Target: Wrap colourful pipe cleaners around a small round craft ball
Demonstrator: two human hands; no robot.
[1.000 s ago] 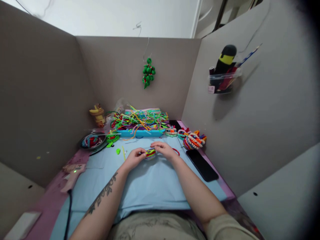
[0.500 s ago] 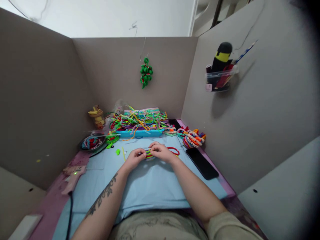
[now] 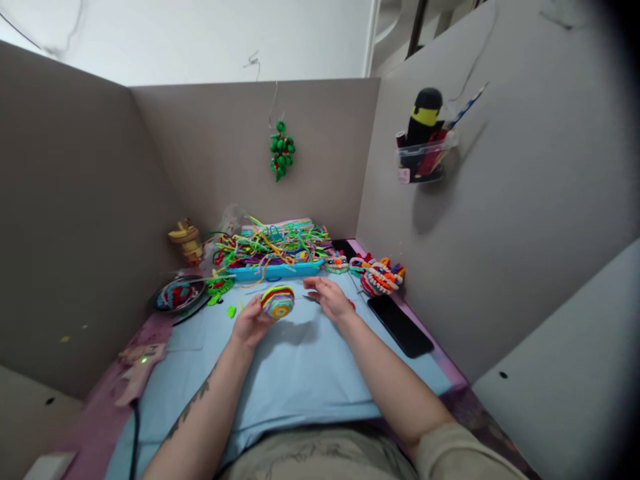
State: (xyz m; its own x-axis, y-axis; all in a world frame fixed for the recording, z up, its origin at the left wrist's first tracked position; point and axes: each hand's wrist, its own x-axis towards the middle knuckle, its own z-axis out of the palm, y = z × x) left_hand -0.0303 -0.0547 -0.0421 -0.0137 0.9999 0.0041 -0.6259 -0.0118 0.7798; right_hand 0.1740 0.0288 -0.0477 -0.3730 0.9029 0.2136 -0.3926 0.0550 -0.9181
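Observation:
My left hand point(image 3: 251, 324) is closed round the edge of a striped ball of coiled pipe cleaners point(image 3: 278, 303), held above the blue cloth. Red, yellow and green bands run over its top, and an orange ring marks the side facing me. To the right, my right hand point(image 3: 327, 298) is apart from the ball with its fingers loosely stretched. Beneath it are red-handled scissors point(image 3: 352, 305), mostly hidden by the hand. A grey blade point(image 3: 311, 298) shows below the fingers; whether they touch it I cannot tell.
A blue tray point(image 3: 275, 271) heaped with pipe cleaners stands at the back. A phone point(image 3: 400, 327) and finished pipe-cleaner pieces point(image 3: 381, 277) lie right. On the left are a dark bowl point(image 3: 200, 293), a green scrap point(image 3: 231, 311) and a pink corded tool point(image 3: 143, 373). Grey panels surround the desk.
My right hand has let go of the striped ball and spread away from it, over the scissors. My left hand has drawn left, tilting the ball towards me. The view has shifted slightly.

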